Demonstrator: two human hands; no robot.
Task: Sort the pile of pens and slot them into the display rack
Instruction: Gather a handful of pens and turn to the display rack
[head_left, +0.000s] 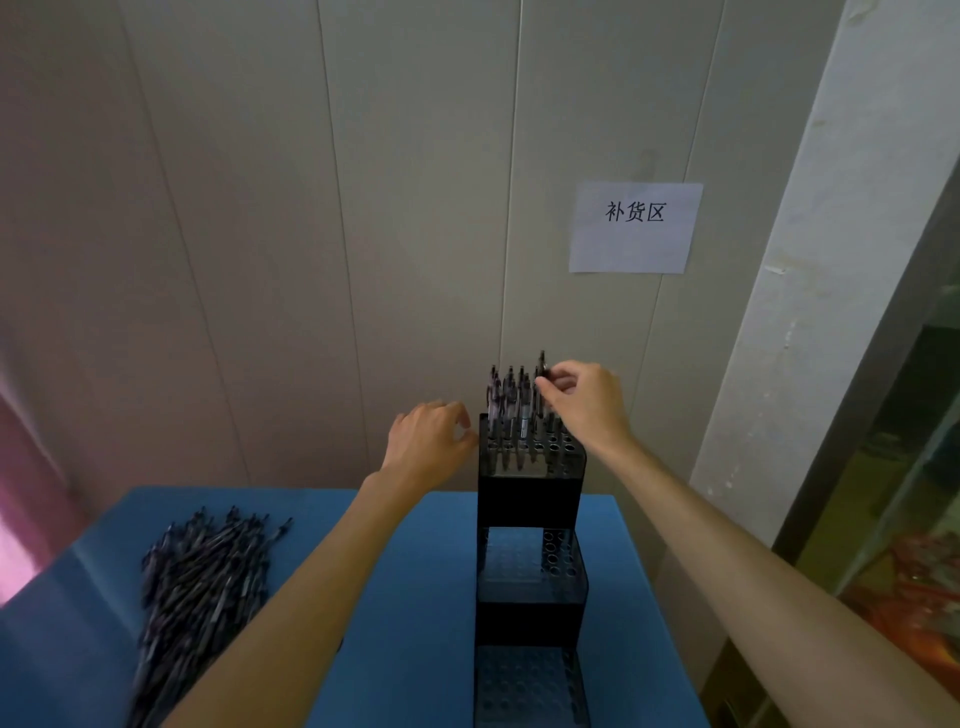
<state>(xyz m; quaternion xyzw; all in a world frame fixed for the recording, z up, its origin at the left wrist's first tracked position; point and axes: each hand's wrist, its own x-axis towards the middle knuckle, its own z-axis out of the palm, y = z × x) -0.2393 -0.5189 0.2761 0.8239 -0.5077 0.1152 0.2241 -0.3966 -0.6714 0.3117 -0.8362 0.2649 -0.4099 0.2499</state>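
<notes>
A black three-tier display rack (530, 499) stands on the blue table (415, 597). Several dark pens (506, 405) stand upright in the holes of its top tier, mostly on the left side. My right hand (584, 400) pinches the top of one pen (542, 364) over the top tier. My left hand (431, 441) hovers just left of the rack's top tier with its fingers curled; I see nothing in it. A pile of dark pens (202, 587) lies on the table's left side. The two lower tiers show bare holes.
A panelled wall rises right behind the table, with a white paper sign (635, 227) taped to it. A white pillar (810, 312) and a glass-fronted case (904, 545) stand to the right of the table.
</notes>
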